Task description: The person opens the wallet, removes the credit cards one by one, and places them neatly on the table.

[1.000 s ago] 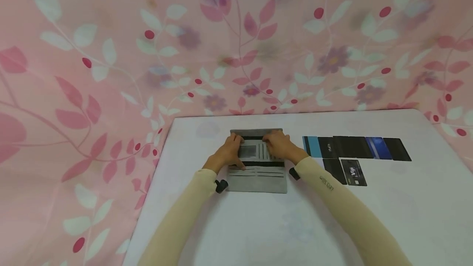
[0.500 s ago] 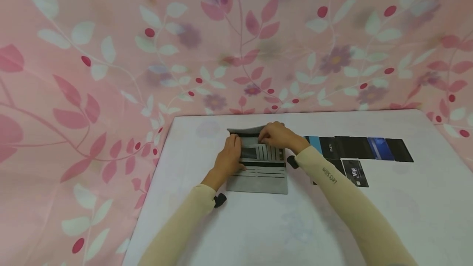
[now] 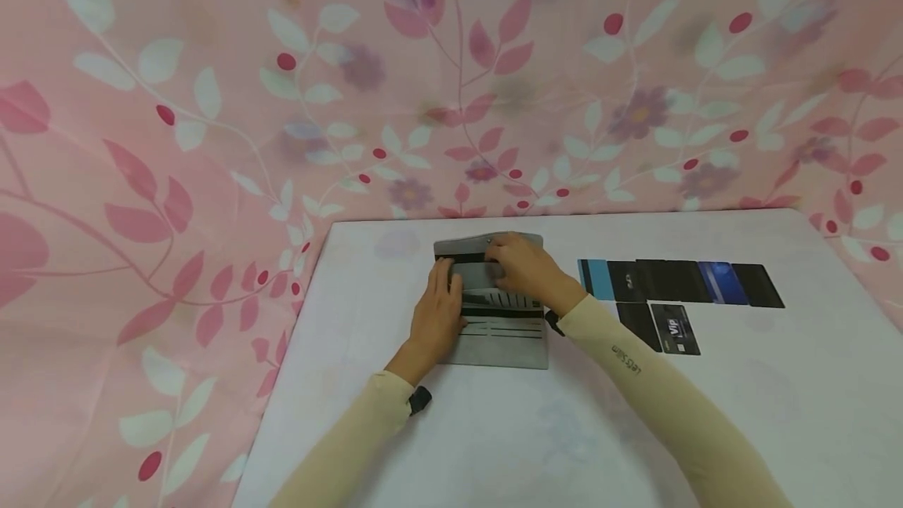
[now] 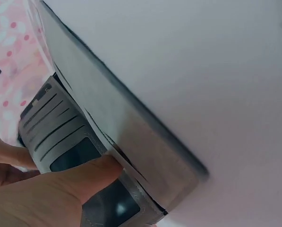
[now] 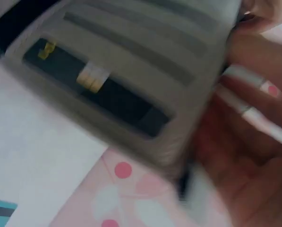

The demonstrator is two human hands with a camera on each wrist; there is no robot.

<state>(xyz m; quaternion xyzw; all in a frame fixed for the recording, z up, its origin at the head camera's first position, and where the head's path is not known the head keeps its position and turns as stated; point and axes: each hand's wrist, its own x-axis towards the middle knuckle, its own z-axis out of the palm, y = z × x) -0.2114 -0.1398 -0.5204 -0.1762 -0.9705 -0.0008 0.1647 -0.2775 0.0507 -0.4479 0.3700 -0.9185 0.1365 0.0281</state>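
Note:
A grey wallet (image 3: 497, 353) lies unfolded on the white table. Its middle panel (image 3: 504, 300), with card slots and a clear window (image 4: 115, 205), is tilted up from the table. My left hand (image 3: 433, 320) grips that panel at its left side, the thumb (image 4: 100, 175) across the window. At the wallet's upper right my right hand (image 3: 529, 269) has curled fingers on the panel's edge; its fingertips are partly hidden behind the panel in the right wrist view. A dark strip with gold marks (image 5: 91, 78) shows in a cut-out of the panel.
Right of the wallet, several dark and blue cards (image 3: 670, 281) lie in a row. Below them are a black card (image 3: 638, 326) and a black card marked "Vip" (image 3: 675, 329). Pink floral cloth (image 3: 458, 100) hangs behind the table (image 3: 494, 445).
The wallet's middle panel has been lifted and tilted toward me, so its slots look foreshortened. My right hand has shifted slightly left along the upper part. My left hand has moved slightly lower.

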